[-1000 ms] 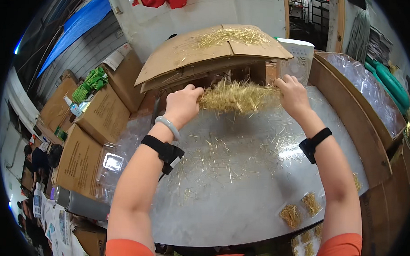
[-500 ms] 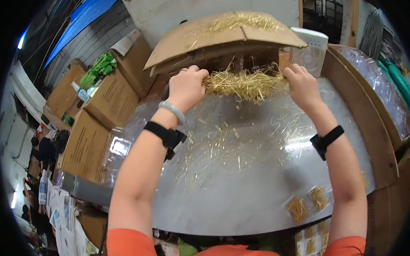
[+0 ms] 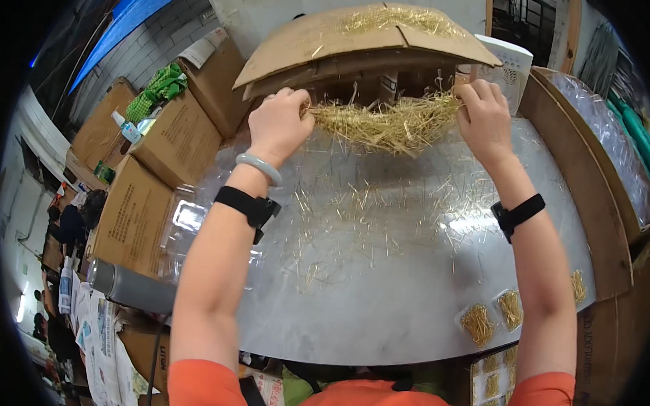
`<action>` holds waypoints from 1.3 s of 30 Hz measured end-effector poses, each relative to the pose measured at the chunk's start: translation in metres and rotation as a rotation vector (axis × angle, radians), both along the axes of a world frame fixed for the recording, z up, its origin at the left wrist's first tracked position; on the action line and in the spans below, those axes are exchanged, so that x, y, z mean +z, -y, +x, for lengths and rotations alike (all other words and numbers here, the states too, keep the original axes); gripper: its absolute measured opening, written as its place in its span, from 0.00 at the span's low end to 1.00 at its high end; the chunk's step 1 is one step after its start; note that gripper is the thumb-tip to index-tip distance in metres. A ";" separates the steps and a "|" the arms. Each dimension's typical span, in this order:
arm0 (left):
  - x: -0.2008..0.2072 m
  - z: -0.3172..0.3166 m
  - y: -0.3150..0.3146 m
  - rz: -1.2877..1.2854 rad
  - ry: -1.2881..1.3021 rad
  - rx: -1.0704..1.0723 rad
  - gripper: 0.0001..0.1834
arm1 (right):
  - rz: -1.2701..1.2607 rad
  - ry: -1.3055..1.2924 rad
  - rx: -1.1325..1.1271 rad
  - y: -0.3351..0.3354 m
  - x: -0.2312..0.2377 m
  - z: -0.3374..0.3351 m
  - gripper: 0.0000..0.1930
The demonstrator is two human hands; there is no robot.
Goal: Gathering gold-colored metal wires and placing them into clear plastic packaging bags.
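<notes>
A gold bundle [image 3: 388,126] of thin, tangled pieces is held up above the far part of the tabletop [image 3: 385,323], stretched between the two hands and sagging in the middle. Its left end is gripped by the left hand [image 3: 280,124], whose fingers are curled closed on it. Its right end is pinched by the right hand [image 3: 484,121], between thumb and bent fingers. A bracelet [image 3: 260,168] and a black strap [image 3: 245,206] are worn on the left arm; another strap [image 3: 519,213] is worn on the right wrist.

Below the bundle, loose gold pins [image 3: 364,211] are scattered over the tabletop. At its near right, three small packs [image 3: 477,325] of gold pieces are set out in a slanting row. Just behind the bundle, a cardboard cover [image 3: 301,53] is seen, topped by a gold heap [image 3: 406,21]. At the left, cartons [image 3: 175,156] are placed near clear plastic packaging [image 3: 185,223] and a grey flask [image 3: 137,286]. Along the right edge, the tabletop is bordered by a cardboard wall [image 3: 580,165], beyond which clear plastic [image 3: 605,127] is piled.
</notes>
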State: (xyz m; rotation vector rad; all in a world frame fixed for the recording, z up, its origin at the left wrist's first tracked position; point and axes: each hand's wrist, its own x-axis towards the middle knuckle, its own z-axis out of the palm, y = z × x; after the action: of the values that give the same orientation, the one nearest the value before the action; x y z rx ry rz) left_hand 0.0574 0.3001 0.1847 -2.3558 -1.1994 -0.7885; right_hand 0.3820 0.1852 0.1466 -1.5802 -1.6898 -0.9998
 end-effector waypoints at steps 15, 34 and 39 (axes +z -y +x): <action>0.053 0.111 0.048 -0.251 -0.022 -0.215 0.15 | -0.096 -0.196 -0.226 0.086 0.030 0.110 0.07; 0.090 0.312 0.141 -0.012 0.101 -0.721 0.13 | -0.590 -1.170 -0.145 0.212 -0.037 0.167 0.41; 0.096 0.299 0.111 -0.364 0.218 -0.863 0.09 | -0.127 -0.957 -0.265 0.180 -0.049 0.183 0.22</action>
State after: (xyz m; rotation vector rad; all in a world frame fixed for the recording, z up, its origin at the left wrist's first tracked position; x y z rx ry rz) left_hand 0.3561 0.1892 0.2803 -3.1931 -0.3434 -1.1781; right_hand 0.5652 0.0047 0.0972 -1.9466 -0.8965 -0.1405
